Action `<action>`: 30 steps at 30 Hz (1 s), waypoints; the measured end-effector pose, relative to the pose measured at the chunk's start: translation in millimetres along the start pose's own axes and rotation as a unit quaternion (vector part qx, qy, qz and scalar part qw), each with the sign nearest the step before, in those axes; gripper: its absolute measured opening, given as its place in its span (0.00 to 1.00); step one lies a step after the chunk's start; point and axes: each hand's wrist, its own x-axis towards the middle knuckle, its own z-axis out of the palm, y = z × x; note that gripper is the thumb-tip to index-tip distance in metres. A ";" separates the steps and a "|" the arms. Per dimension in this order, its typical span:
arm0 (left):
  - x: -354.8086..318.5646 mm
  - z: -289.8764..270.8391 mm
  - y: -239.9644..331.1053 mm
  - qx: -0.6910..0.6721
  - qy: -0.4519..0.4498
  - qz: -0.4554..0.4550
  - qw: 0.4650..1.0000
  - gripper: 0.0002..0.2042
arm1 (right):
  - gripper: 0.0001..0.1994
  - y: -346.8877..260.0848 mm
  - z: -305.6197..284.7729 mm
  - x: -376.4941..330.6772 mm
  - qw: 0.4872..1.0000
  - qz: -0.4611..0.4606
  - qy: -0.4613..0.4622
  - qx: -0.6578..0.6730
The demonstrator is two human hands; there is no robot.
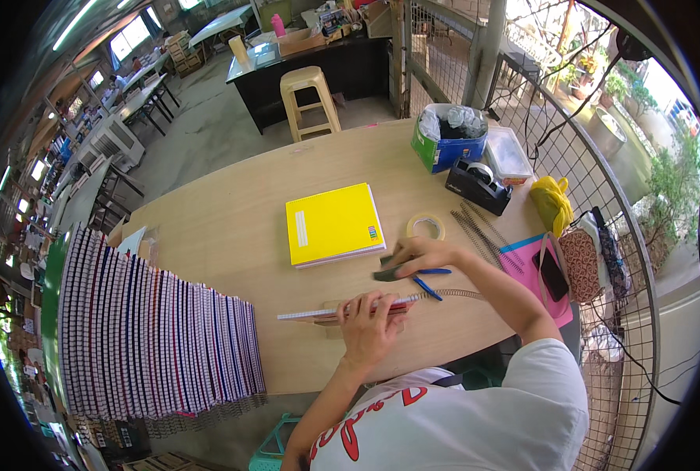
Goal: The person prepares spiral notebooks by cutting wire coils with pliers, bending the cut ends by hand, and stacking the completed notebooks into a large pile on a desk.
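Note:
My left hand [368, 330] grips a thin notebook [307, 315] on its edge, fingers wrapped over the top. From the notebook's right end a long metal spiral coil [460, 293] runs out toward my right forearm. Just above, my right hand [420, 255] is closed on a small dark green, flat piece [387, 275], whose kind I cannot make out. Blue-handled pliers [428, 289] lie on the table beneath that hand. Beyond both hands rests a stack of notebooks or paper with a bright yellow cover [334, 224].
A tall row of spiral-bound notebooks [153, 330] fills the left side. Right of the yellow cover are a tape roll [426, 218], loose coils [475, 231], a black tape dispenser [479, 187], a blue-green box [448, 149], a pink folder [532, 263] and a phone [551, 275].

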 end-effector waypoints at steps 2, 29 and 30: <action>-6.8 3.3 -9.4 -0.002 -0.008 -0.015 1.000 0.12 | 0.25 -8.1 -4.5 -29.0 0.983 0.017 -0.025 0.180; 1.2 8.1 -27.1 -0.063 0.016 0.041 0.997 0.37 | 0.21 -32.9 7.8 -19.0 0.980 0.055 0.019 -0.189; -0.8 7.9 -27.4 -0.067 0.018 0.039 0.997 0.38 | 0.22 -33.0 14.7 -17.9 0.992 0.021 -0.012 -0.121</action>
